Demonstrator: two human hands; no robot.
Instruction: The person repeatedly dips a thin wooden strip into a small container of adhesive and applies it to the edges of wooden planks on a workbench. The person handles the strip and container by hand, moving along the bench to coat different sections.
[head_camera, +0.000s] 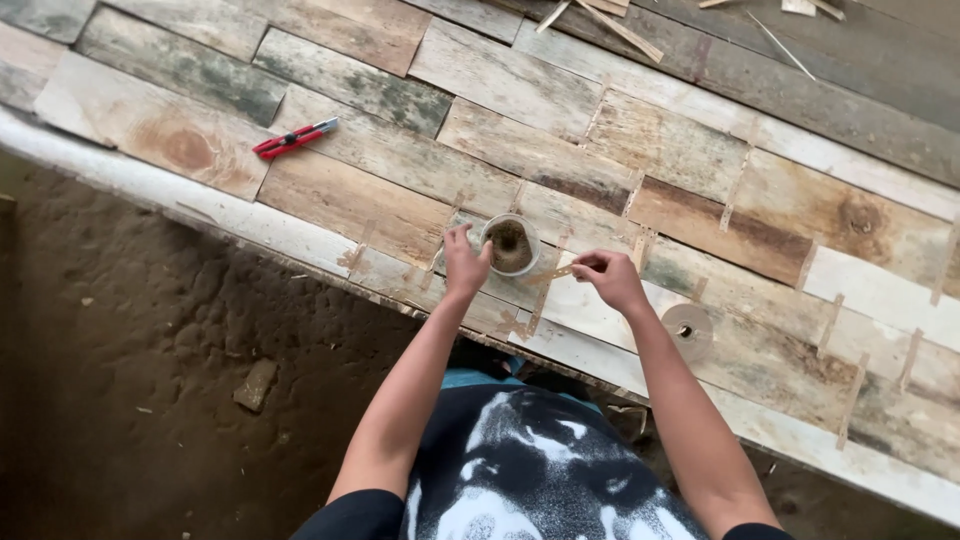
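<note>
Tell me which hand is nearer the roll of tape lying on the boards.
Right. The right hand is just up and to the left of the tape roll, pinching a thin strip. The left hand is farther off, beyond the small cup, touching its rim.

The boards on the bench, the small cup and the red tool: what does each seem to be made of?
The boards look like rough, unfinished reclaimed wood: visible grain, knots, grey weathering and mismatched tones. The small cup, which the left hand touches, looks like pale translucent plastic, though that is uncertain. The red tool seems to have a glossy plastic body with dark parts.
</note>
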